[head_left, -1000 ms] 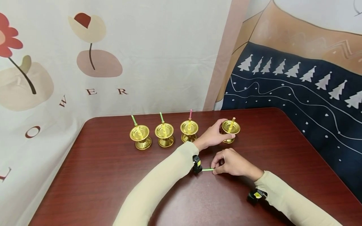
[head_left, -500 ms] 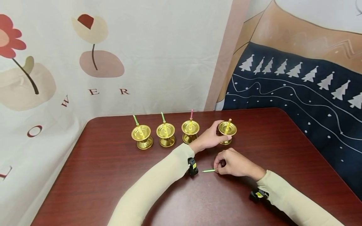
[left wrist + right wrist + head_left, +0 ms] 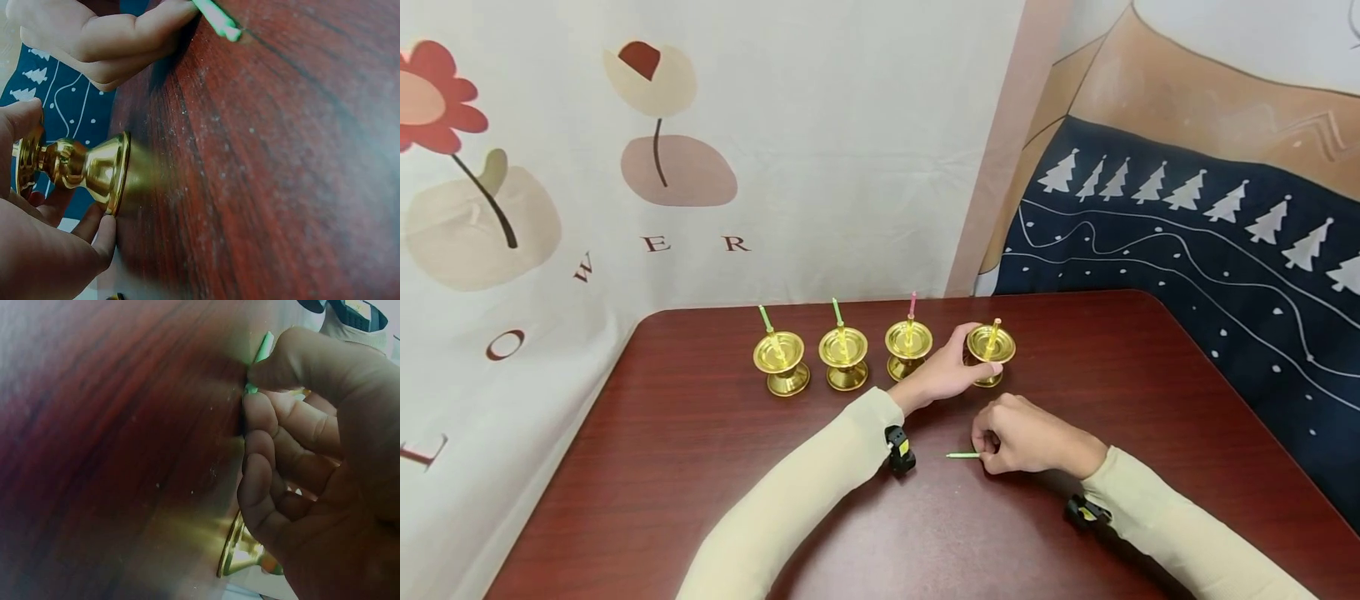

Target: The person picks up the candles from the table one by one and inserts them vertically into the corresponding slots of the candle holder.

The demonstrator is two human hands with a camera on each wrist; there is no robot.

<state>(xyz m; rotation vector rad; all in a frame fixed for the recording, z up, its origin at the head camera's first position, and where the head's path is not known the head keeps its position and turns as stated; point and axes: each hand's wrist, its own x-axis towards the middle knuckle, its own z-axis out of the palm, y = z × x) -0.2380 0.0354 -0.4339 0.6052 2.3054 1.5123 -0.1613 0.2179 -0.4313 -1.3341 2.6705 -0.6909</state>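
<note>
My left hand holds the rightmost brass candle holder, its thumb at the near side and its fingers behind. A bare socket rises from that holder's dish. In the left wrist view the holder's base stands at the tabletop. My right hand is low over the table in front, pinching one end of a thin green candle between thumb and forefinger. The candle lies along the table surface in the right wrist view, its other end partly hidden by the fingers.
Three more brass holders stand in a row to the left: two with green candles and one with a pink candle. The table is dark red wood. Behind it hang a flower-print cloth and a blue tree-print cloth.
My left hand has slid the rightmost holder left, closer to the pink candle's holder. My right hand keeps its pinch on the green candle, nearly in place. The view has shifted slightly.
</note>
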